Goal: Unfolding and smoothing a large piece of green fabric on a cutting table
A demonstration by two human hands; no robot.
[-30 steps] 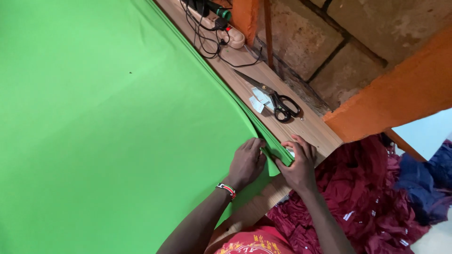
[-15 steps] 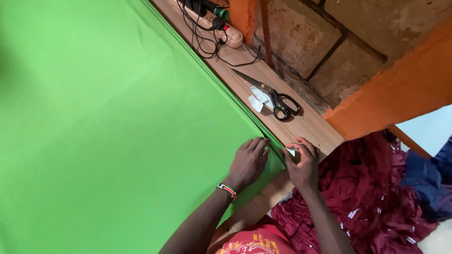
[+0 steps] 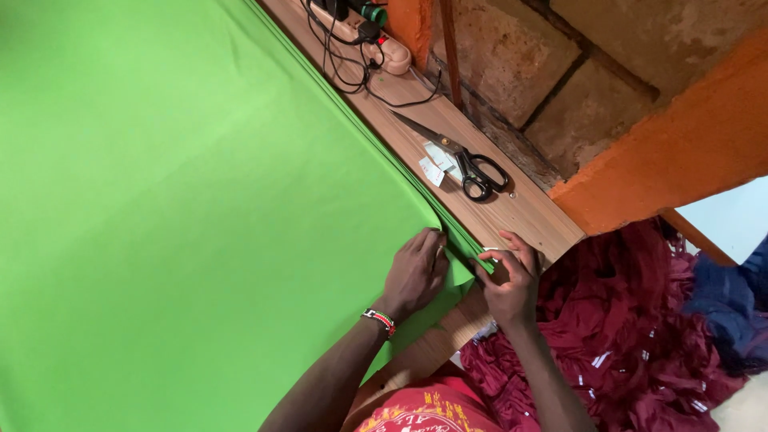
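Observation:
A large bright green cloth [image 3: 184,208] covers most of a wooden table [image 3: 524,212]. My left hand [image 3: 416,272], with a beaded bracelet at the wrist, lies flat on the cloth near its corner. My right hand [image 3: 508,280] pinches the green corner at the table's edge, and a small white thing shows between its fingers. The two hands are close together, about a hand's width apart.
Black-handled scissors [image 3: 468,164] and small white paper tags [image 3: 436,164] lie on the bare wood beyond the hands. A power strip with black cables [image 3: 360,36] sits farther along. A brick wall [image 3: 560,72] and an orange wall run beside the table. Dark red fabric [image 3: 632,336] is heaped below.
The hands stay at the green corner, with only small finger movements. The view has shifted slightly.

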